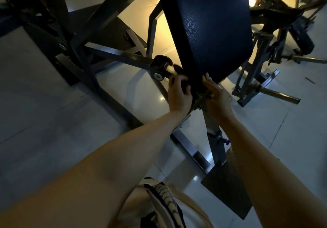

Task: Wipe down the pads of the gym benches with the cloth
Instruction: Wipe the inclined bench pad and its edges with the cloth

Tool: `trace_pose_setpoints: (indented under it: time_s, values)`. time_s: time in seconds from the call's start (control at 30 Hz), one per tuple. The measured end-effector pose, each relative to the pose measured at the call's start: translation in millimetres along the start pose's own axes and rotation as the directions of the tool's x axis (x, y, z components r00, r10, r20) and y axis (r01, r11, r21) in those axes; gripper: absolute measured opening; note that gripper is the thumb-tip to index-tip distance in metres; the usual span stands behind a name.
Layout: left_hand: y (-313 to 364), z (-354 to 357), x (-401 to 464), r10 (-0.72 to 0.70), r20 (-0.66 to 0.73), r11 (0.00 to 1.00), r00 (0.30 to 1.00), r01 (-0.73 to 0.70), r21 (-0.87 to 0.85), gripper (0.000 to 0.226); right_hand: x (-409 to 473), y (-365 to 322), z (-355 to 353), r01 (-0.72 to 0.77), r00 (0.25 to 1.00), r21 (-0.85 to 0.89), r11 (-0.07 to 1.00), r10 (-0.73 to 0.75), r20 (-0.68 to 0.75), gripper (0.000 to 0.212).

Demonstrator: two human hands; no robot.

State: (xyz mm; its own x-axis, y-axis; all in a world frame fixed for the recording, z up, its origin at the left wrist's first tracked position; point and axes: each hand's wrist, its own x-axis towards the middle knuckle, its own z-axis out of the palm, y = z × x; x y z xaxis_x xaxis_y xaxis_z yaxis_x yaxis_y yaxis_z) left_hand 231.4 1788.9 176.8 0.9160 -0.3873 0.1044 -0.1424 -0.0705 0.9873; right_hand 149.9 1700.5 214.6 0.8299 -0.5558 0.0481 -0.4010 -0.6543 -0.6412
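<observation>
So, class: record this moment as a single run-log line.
left hand: grips dark cloth at pad's lower edge | right hand: fingers straight against blue bench pad | step: wiping lower end

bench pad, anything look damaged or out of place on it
Nothing stands out. The dark blue bench pad looks intact, with no tear or spill visible. The left hand grips a dark cloth at its lower edge; the right hand lies flat there. Dim light could hide small marks.
</observation>
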Motion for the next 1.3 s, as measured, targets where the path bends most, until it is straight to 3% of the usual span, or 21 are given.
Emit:
trace_pose_setpoints:
  time_s: [0.07, 0.1, 0.27, 0.47, 0.53, 0.57, 0.63, 0.7, 0.77, 0.83, 0.93, 1.0, 1.1, 1.2, 1.3]
  values:
    - [-20, -2, -16, -0.191, 0.108, 0.981, 0.976, 0.193, -0.004, 0.023, 0, 1, 0, -0.014, 1.000, 0.045, 0.999, 0.014, 0.001, 0.069]
    - [-21, -5, -17, -0.229, 0.088, 0.973, 0.969, 0.232, -0.020, 0.023, 0, 1, 0, -0.020, 1.000, 0.053, 0.998, 0.020, 0.006, 0.069]
    - [11, -16, 30, -0.062, -0.082, 0.978, 0.995, 0.045, -0.204, 0.039, -1, 2, -3, -0.017, 0.999, 0.061, 0.998, 0.013, 0.052, 0.067]
    - [-8, 0, -12, -0.242, 0.122, 0.954, 0.963, 0.259, -0.148, 0.034, -1, -1, 1, -0.020, 1.000, 0.026, 0.999, 0.021, -0.001, 0.071]
    - [-9, -3, -20, -0.224, 0.106, 0.962, 0.969, 0.238, -0.134, 0.033, -1, 2, -1, -0.027, 0.999, 0.033, 0.999, 0.026, 0.024, 0.074]
    - [-5, -6, -16, -0.207, 0.034, 0.966, 0.978, 0.210, -0.148, 0.033, -1, 4, -3, -0.028, 0.999, 0.046, 0.999, 0.027, 0.036, 0.074]
    - [10, -13, 5, -0.102, -0.160, 0.983, 0.982, 0.074, -0.170, 0.034, -1, 4, -4, -0.024, 0.999, 0.069, 0.997, 0.021, 0.044, 0.072]
    - [32, -18, 29, 0.038, -0.262, 0.982, 0.964, -0.085, -0.170, 0.032, -2, 2, -3, -0.018, 0.999, 0.050, 0.999, 0.017, 0.032, 0.068]
    - [48, -13, 38, 0.118, -0.273, 0.974, 0.955, -0.165, -0.157, 0.029, -3, -1, 0, -0.014, 1.000, 0.013, 1.000, 0.014, 0.012, 0.066]
    - [46, -6, 25, 0.115, -0.236, 0.981, 0.965, -0.148, -0.125, 0.027, -3, -1, 1, -0.008, 1.000, 0.004, 1.000, 0.008, -0.002, 0.065]
    - [3, 4, -12, -0.011, 0.002, 0.999, 1.000, 0.011, -0.050, 0.026, -2, 2, 2, 0.012, 1.000, 0.025, 1.000, -0.012, 0.002, 0.065]
    - [-21, 5, -41, -0.130, 0.135, 0.990, 0.982, 0.135, -0.032, 0.024, -3, 4, 1, 0.011, 1.000, 0.038, 0.999, -0.012, 0.019, 0.064]
    - [-16, -5, -42, -0.122, -0.013, 0.992, 0.992, 0.122, -0.027, 0.025, -3, 4, -2, 0.011, 0.999, 0.041, 0.999, -0.013, 0.031, 0.066]
    - [20, -18, 1, 0.080, -0.173, 0.992, 0.982, -0.096, -0.083, 0.030, -5, 4, 0, -0.018, 0.999, 0.101, 0.995, 0.014, 0.049, 0.070]
    - [39, -9, 17, 0.150, -0.172, 0.983, 0.974, -0.165, -0.080, 0.030, -5, 2, 2, -0.039, 0.999, 0.168, 0.985, 0.035, 0.030, 0.070]
